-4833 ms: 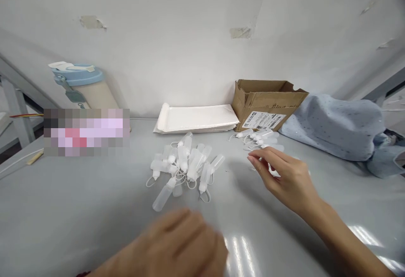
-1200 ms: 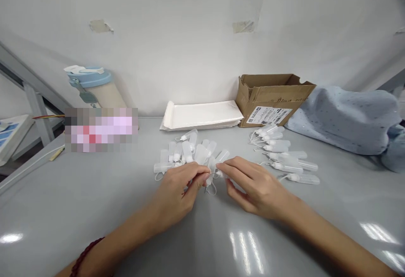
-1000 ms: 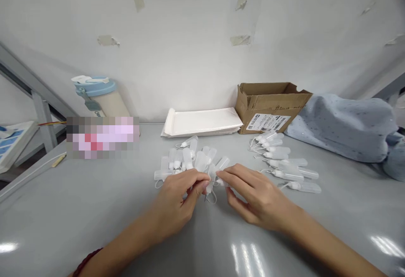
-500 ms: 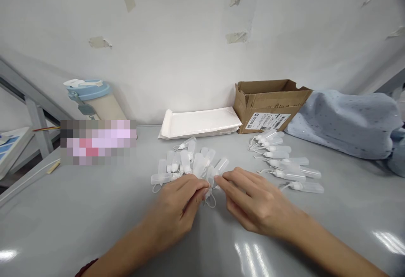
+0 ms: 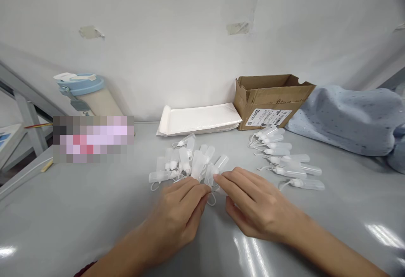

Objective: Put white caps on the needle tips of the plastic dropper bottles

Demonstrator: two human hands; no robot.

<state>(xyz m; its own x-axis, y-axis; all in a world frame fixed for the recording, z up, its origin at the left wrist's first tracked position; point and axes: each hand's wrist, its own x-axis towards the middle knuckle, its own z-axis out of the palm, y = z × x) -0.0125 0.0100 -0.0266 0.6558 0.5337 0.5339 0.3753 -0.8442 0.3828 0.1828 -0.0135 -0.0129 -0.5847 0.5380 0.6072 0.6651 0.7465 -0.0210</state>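
My left hand (image 5: pixel 185 207) is closed in a pinch at the near edge of a pile of small clear plastic bottles (image 5: pixel 184 161). What its fingertips hold is hidden. Facing it, my right hand (image 5: pixel 257 203) is closed around a small needle-tip bottle (image 5: pixel 222 192), mostly covered by the fingers. A thin dark needle bridges the gap between both hands' fingertips. Below them hangs a white loop of cord (image 5: pixel 211 200). More needle-tip bottles (image 5: pixel 289 171), with white necks and cord loops, lie in a loose column right of my right hand.
White padded envelopes (image 5: pixel 202 120) lie stacked against the wall. Beside them stands an open cardboard box (image 5: pixel 268 104), then a bluish speckled cloth (image 5: pixel 351 119). A blue-lidded bottle (image 5: pixel 95 95) stands back left, behind a blurred pinkish patch. All are on a grey table (image 5: pixel 95 209).
The camera view has shifted slightly. Both hands stay together at the pile's near edge, with the fingertips a little lower in the picture. The bottles lie as before.
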